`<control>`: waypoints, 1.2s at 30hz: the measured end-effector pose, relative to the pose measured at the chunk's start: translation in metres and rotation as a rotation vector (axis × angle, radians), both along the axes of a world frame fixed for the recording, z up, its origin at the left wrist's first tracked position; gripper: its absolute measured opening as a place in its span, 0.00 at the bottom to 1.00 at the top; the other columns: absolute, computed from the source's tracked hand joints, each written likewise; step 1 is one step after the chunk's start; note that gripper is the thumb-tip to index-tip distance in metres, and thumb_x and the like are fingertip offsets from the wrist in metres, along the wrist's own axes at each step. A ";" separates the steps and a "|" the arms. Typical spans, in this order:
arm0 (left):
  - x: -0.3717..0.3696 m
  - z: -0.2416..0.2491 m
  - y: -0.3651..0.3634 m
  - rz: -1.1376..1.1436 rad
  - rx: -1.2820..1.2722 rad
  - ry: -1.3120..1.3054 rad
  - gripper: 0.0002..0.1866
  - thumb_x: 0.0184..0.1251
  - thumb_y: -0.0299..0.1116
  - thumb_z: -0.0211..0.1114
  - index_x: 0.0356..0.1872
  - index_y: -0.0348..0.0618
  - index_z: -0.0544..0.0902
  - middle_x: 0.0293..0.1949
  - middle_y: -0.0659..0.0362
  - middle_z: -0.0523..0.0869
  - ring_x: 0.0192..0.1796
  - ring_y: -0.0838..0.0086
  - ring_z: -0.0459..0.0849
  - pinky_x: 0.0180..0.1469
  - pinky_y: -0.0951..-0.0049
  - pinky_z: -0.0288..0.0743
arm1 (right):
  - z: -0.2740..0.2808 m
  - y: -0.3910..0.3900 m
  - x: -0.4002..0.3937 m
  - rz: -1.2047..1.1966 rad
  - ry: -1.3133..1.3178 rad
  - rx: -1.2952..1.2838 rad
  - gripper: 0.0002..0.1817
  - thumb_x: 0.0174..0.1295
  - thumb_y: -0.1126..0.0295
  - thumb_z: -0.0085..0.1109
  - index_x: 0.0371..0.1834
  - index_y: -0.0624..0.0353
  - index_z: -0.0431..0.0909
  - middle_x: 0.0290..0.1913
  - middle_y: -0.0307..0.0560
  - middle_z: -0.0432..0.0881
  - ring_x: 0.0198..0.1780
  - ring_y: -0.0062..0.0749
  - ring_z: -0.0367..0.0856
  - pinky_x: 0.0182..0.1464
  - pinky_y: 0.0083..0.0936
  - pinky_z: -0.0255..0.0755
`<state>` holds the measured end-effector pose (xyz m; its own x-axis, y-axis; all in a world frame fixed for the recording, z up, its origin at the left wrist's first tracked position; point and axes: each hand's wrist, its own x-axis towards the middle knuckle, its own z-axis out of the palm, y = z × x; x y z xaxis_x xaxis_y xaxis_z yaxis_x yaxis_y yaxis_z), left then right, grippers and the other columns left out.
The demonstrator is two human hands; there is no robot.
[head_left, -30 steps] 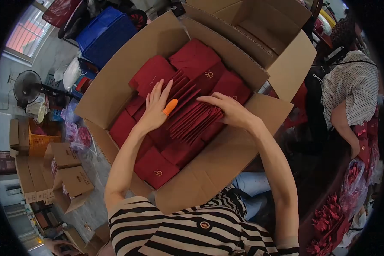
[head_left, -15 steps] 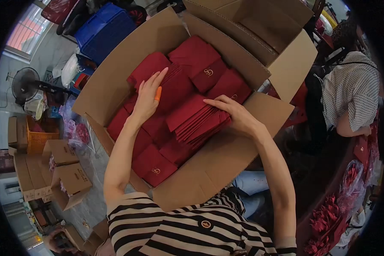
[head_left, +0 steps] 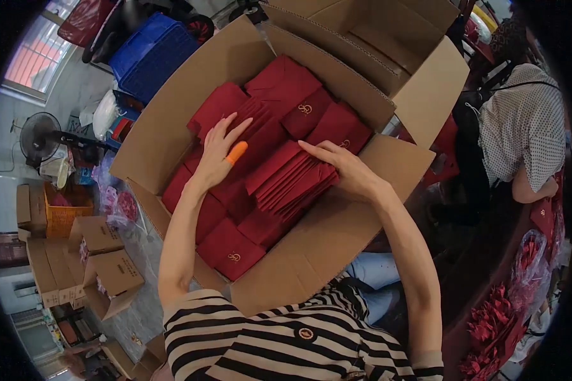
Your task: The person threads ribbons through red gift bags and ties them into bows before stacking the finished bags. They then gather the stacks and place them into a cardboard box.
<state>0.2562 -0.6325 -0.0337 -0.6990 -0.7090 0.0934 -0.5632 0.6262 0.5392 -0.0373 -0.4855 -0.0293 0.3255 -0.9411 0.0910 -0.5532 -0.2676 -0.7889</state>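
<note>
Stacks of dark red envelopes [head_left: 235, 244], some with a gold emblem, fill a large open cardboard box [head_left: 165, 114]. My right hand [head_left: 346, 166] grips the right end of a fanned stack of red envelopes [head_left: 289, 178], thumb side along its upper edge. My left hand [head_left: 221, 149] is over the stacks left of centre, fingers apart and with an orange cover on its thumb. Its fingertips are beside another row of envelopes [head_left: 255, 117]; whether they touch them is unclear.
Another open cardboard box [head_left: 388, 32] adjoins at the upper right. A person in a dotted shirt [head_left: 521, 124] sits at the right, near red items in plastic [head_left: 527, 254]. Blue crate [head_left: 152, 57], fan [head_left: 41, 136] and small boxes [head_left: 114, 276] are at the left.
My left thumb with the orange cover has swung outward and shows more fully. The left fingers are slightly lower. My right hand keeps its grip on the stack; the whole view has shifted a little.
</note>
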 end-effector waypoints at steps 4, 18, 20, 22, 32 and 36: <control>-0.008 0.010 0.021 -0.088 -0.124 -0.305 0.51 0.53 0.77 0.60 0.77 0.66 0.61 0.80 0.50 0.44 0.81 0.48 0.37 0.78 0.40 0.33 | -0.002 -0.002 0.001 -0.002 0.030 0.003 0.47 0.53 0.82 0.65 0.78 0.45 0.59 0.61 0.54 0.73 0.61 0.52 0.75 0.63 0.38 0.72; 0.009 -0.005 -0.008 -0.104 0.173 0.066 0.28 0.72 0.24 0.52 0.70 0.65 0.73 0.79 0.51 0.54 0.81 0.51 0.44 0.79 0.53 0.41 | -0.003 -0.001 0.000 0.005 0.054 0.014 0.46 0.50 0.86 0.64 0.76 0.47 0.62 0.61 0.53 0.73 0.63 0.50 0.73 0.66 0.38 0.71; 0.009 -0.010 -0.006 -0.097 0.141 0.042 0.25 0.73 0.30 0.55 0.68 0.65 0.75 0.79 0.51 0.53 0.81 0.51 0.43 0.79 0.50 0.40 | -0.004 -0.002 0.000 -0.005 0.038 0.026 0.46 0.50 0.85 0.64 0.76 0.47 0.62 0.61 0.53 0.73 0.63 0.51 0.73 0.65 0.38 0.71; 0.005 -0.005 0.001 -0.091 0.110 0.018 0.22 0.73 0.37 0.58 0.67 0.66 0.77 0.79 0.51 0.53 0.81 0.51 0.42 0.79 0.47 0.39 | -0.003 -0.002 0.000 0.000 0.019 0.018 0.47 0.51 0.84 0.65 0.77 0.46 0.60 0.60 0.53 0.73 0.62 0.51 0.74 0.65 0.38 0.71; -0.008 0.019 0.024 -0.135 -0.121 -0.347 0.45 0.50 0.70 0.67 0.71 0.67 0.71 0.81 0.52 0.45 0.82 0.50 0.37 0.76 0.35 0.32 | 0.002 -0.001 0.002 -0.011 0.050 0.051 0.49 0.54 0.81 0.65 0.79 0.41 0.55 0.59 0.54 0.74 0.60 0.52 0.75 0.62 0.39 0.72; -0.004 0.015 0.015 -0.138 -0.086 -0.316 0.45 0.51 0.68 0.69 0.72 0.67 0.70 0.81 0.53 0.45 0.82 0.50 0.37 0.76 0.36 0.32 | 0.004 0.000 0.003 -0.017 0.044 0.018 0.48 0.54 0.81 0.65 0.79 0.40 0.56 0.59 0.54 0.74 0.60 0.52 0.75 0.62 0.39 0.72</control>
<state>0.2520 -0.6175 -0.0189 -0.7918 -0.6045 -0.0875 -0.6003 0.7438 0.2939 -0.0341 -0.4856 -0.0254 0.3131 -0.9478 0.0600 -0.5914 -0.2440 -0.7686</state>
